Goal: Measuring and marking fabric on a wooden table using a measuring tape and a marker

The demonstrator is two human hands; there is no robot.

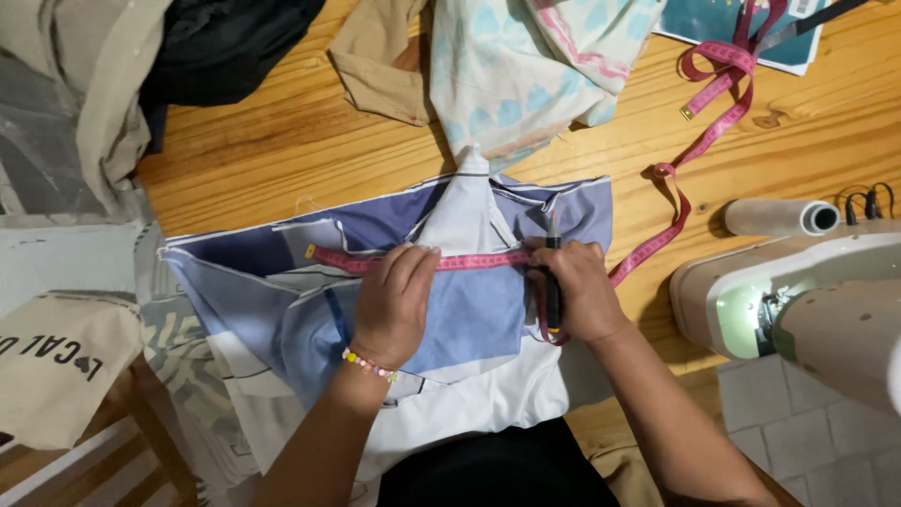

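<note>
Item: blue and white cloth (469,324), folded, lying flat on the wooden worktop (282,141) directly before the person.

Item: pink tape measure (469,261), stretched across the cloth; its loose tail runs right over the worktop toward a sewing machine (798,291).

Left hand (394,305): flat, fingers spread, pressing tape and cloth down; grip open, nothing enclosed.

Right hand (582,291): grip closed round a dark marker pen (553,282), tip pointing up at the tape's edge.

Nearby: patterned cloth (526,66) above, beige bag (61,366) at left, thread cone (779,218) at right.

Risks, as judged:
- Tape may creep if the left hand eases, giving a false mark.
- Folded layers may shift beneath the palm, so the mark falls off line.
- Loose tail could snag by the machine and tug the tape.
- Pen ink may bleed through to lower layers.
</note>
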